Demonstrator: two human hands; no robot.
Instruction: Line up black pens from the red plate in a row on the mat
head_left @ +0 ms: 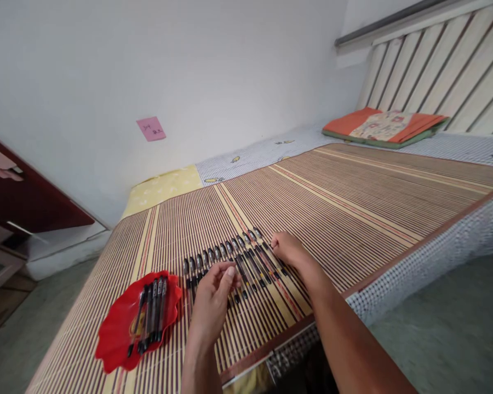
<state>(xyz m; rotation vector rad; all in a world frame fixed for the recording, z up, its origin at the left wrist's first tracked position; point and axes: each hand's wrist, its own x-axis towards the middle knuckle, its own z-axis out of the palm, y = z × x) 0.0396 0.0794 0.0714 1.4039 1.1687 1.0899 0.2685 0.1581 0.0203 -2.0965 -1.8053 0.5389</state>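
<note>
A row of black-capped pens (250, 262) lies side by side on the striped mat, caps pointing toward the wall. Over the left-middle of this row is my left hand (216, 287), its fingers loosely bent and the thumb apart, with no object visible in it; it hides part of several pens. My right hand (288, 249) is closed at the right end of the row, beside the last pen. Its fingertips are turned away, so what they hold, if anything, is hidden. Left of the row, a red scalloped plate (115, 328) holds several more dark pens (152, 312).
The striped mat (337, 213) covers a bed against a white wall. A folded orange and green quilt (386, 127) lies near the slatted headboard (435, 65). A pink note (151, 128) is on the wall. The bed's front edge runs close below my arms.
</note>
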